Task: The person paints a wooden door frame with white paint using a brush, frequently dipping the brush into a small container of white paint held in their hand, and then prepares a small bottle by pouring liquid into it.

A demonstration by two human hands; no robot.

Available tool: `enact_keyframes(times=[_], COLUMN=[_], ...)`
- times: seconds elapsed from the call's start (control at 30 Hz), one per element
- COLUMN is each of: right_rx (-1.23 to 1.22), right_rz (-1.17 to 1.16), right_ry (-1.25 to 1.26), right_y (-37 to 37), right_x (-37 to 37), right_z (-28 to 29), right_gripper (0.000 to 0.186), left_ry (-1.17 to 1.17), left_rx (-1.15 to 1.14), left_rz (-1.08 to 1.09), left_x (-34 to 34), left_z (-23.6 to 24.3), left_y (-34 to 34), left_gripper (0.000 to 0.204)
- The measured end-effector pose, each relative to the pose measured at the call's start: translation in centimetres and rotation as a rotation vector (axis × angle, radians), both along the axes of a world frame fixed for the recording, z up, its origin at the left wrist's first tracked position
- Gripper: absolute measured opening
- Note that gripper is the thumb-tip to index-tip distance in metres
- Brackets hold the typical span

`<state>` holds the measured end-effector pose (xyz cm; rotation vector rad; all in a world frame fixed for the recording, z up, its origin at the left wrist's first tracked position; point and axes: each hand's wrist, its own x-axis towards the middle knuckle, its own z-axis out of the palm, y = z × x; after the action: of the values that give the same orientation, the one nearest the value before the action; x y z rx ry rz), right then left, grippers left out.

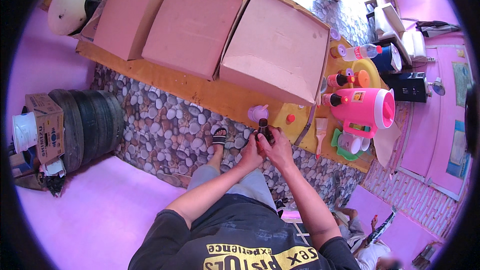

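left hand (252,153): fingers wrapped around dark bottle (263,126) | right hand (278,150): gripping the same bottle | bottle: upright, at table (227,101) edge | near it: purple cup (256,114), red cap (290,118) | farther right: paintbrush (320,131), pink jug (357,107)

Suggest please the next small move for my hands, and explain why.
Perhaps the right hand could reach for the red cap while the left hand holds the dark bottle. Both hands grip the bottle, its neck seems uncapped, and the cap lies on the table close by; whether it fits, I cannot tell.
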<state>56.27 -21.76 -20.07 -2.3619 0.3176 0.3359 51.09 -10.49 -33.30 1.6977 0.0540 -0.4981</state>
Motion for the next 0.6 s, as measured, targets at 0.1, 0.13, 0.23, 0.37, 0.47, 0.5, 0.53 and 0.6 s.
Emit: enact_keyframes(times=[0.1, 0.13, 0.23, 0.37, 0.47, 0.5, 0.53, 0.6], right_rx=[-0.003, -0.011, -0.027, -0.025, -0.020, -0.020, -0.017, -0.015], right_rz=[0.008, 0.006, 0.005, 0.015, 0.000, 0.003, 0.011, 0.020], right_ry=[0.001, 0.004, 0.018, 0.017, 0.045, 0.045, 0.029, 0.014], right_y=[-0.1, -0.1, 0.1, 0.0, -0.2, -0.2, -0.3, -0.4], right_x=[0.0, 0.0, 0.3, 0.4, 0.6, 0.5, 0.5, 0.6], right_z=[0.0, 0.1, 0.7, 0.8, 0.7, 0.7, 0.5, 0.4], right_gripper=[0.050, 0.050, 0.051, 0.052, 0.052, 0.052, 0.051, 0.051], left_ry=[0.026, 0.013, 0.016, 0.013, 0.078, 0.078, 0.082, 0.086], left_rx=[0.038, 0.059, 0.072, 0.086, 0.085, 0.084, 0.089, 0.094], left_rz=[-0.027, -0.023, -0.009, 0.000, -0.019, -0.016, -0.017, -0.017], left_x=[0.2, 0.3, 0.1, -0.1, 0.8, 0.5, 0.4, 0.3], left_z=[1.1, 1.4, 0.8, -0.2, 2.0, 1.5, 0.9, 0.6], left_y=[0.1, 0.0, -0.2, -0.7, -0.7, -0.7, -0.7, -0.8], left_gripper=[0.083, 0.074, 0.075, 0.087, 0.059, 0.059, 0.071, 0.084])
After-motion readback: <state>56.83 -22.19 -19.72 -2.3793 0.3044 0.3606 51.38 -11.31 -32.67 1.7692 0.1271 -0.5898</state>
